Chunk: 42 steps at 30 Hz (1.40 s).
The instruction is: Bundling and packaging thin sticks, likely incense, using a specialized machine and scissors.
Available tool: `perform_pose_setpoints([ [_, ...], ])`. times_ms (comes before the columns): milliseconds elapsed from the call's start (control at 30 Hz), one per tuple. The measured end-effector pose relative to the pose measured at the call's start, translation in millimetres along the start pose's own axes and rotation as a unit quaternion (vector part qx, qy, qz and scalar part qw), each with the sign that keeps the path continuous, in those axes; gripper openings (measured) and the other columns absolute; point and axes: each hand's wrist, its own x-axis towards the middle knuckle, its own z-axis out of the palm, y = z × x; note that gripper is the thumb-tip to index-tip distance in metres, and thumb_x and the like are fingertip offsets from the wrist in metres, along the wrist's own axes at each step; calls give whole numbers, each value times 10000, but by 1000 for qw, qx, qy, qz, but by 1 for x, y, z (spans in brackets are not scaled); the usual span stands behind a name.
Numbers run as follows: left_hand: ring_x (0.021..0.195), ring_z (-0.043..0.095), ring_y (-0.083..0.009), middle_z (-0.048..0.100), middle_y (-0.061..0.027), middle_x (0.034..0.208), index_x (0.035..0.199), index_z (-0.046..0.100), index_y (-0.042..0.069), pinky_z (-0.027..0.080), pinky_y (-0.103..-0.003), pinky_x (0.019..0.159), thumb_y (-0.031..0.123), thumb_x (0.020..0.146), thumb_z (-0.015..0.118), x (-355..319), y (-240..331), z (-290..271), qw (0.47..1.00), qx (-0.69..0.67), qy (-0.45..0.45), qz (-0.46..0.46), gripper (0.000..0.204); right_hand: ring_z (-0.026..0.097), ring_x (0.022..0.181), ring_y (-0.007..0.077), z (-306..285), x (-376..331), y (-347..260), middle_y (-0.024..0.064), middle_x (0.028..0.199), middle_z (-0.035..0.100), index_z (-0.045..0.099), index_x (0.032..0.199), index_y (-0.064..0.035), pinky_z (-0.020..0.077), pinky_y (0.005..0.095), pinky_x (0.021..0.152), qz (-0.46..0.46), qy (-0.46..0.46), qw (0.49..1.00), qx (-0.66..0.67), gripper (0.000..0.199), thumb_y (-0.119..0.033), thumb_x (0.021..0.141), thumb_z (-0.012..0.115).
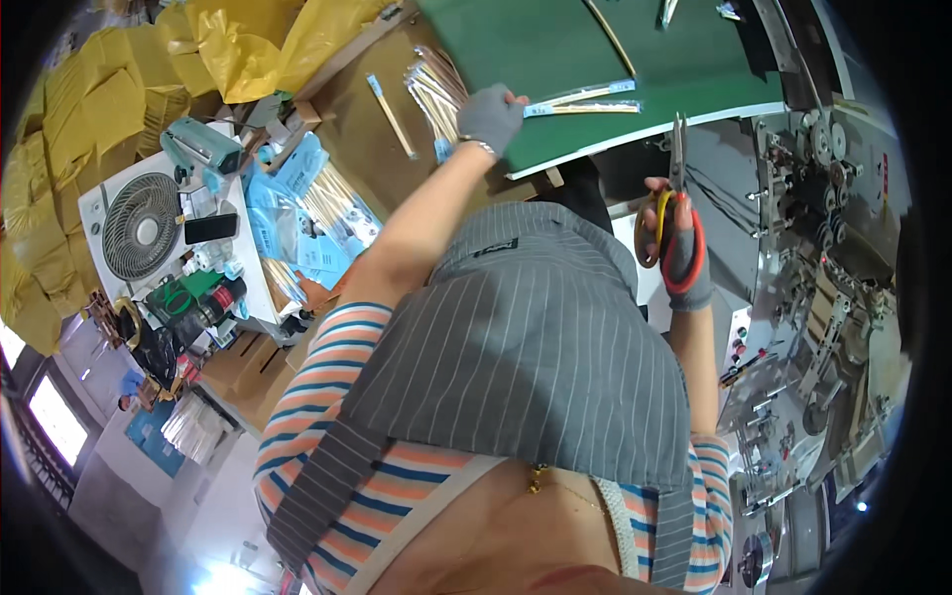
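My left hand [491, 117], in a grey fingerless glove, reaches over the left part of the green belt-like surface [555, 55]. Its fingers curl down, and what is under them is hidden. Right beside its fingertips lie two clear-wrapped packets of thin wooden sticks [585, 107] with blue-printed ends, probably chopsticks. A pile of similar packets [433, 94] lies to the left of this hand, on a brown board [347, 104]. My right hand [682, 248], also gloved, grips a pair of scissors [678, 154] by red and yellow handles, blades pointing away from me.
More stick packets [610, 35] lie farther along the green surface. At left, a white table holds a fan [142, 228], a phone [210, 229] and blue printed bags of sticks [317, 213]. Yellow sacks [119, 94] are piled behind. Machinery with rollers [823, 228] stands close on the right.
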Motion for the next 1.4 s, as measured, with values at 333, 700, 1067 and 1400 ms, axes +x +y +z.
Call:
perform_pose_setpoints([
  [333,897,569,-264,574,-93,945,962,556,108,439,-399,754,149,721,599,21,19,55,924,281,-20,258,247,386,505,65,-7,-2,-1,-3,758,452,451,1238,-28,313,186,452,0,26,1000,-4,571,-519,960,362],
  [700,892,621,-299,635,-137,968,979,581,33,502,-398,748,248,796,643,-26,-111,44,968,-217,112,-51,290,398,513,56,15,43,15,-14,726,471,504,1168,-60,320,186,460,32,-30,999,-32,485,-488,958,411],
  [1067,845,623,-310,666,-114,924,993,645,62,487,-368,807,296,708,641,11,-141,25,983,74,-51,159,368,401,500,52,31,35,54,-25,690,464,530,1115,-90,322,187,453,132,-62,986,-76,428,-476,935,489],
  [1400,706,538,-92,577,-31,749,1011,634,23,462,-253,643,312,904,560,-52,-70,-89,872,-364,-326,36,317,400,633,33,55,45,45,-40,790,442,449,1270,-59,326,163,556,89,-255,931,-244,559,-473,905,532],
])
